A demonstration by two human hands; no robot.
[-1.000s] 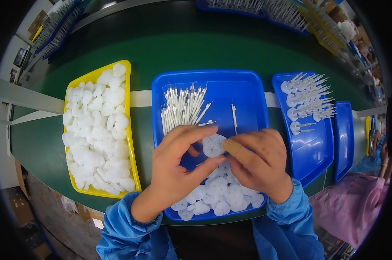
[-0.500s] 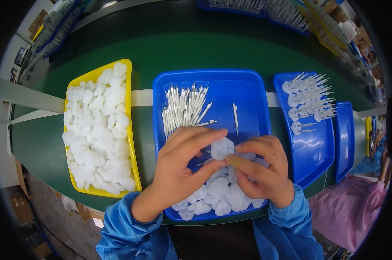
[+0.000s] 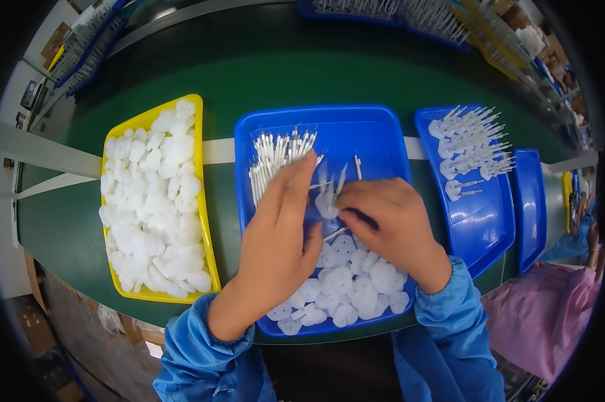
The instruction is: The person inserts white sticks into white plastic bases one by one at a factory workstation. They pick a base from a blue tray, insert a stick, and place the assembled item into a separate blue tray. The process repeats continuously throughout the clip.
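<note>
Over the middle blue tray (image 3: pixel 322 115), my right hand (image 3: pixel 389 218) pinches a translucent white, lobed plastic disc (image 3: pixel 326 206) at its edge. Thin white sticks stand up from that disc, blurred by motion. My left hand (image 3: pixel 275 228) is open to its left, fingers stretched toward a pile of thin white sticks with wire-like tips (image 3: pixel 275 157). Loose white lobed discs (image 3: pixel 346 291) fill the near part of the tray, below both hands. A single stick (image 3: pixel 358 167) lies apart on the blue tray floor.
At left stands a yellow tray (image 3: pixel 200 147) heaped with white discs. A blue tray (image 3: pixel 480 234) at right holds rows of discs with sticks, beside another blue tray (image 3: pixel 531 211). More stick-filled trays (image 3: pixel 383 10) line the far side. Pink cloth (image 3: pixel 540 315) hangs at right.
My left hand has let go of the disc and its fingers have straightened. My right hand now holds the disc, turned so that its sticks point up. The view has shifted slightly.
</note>
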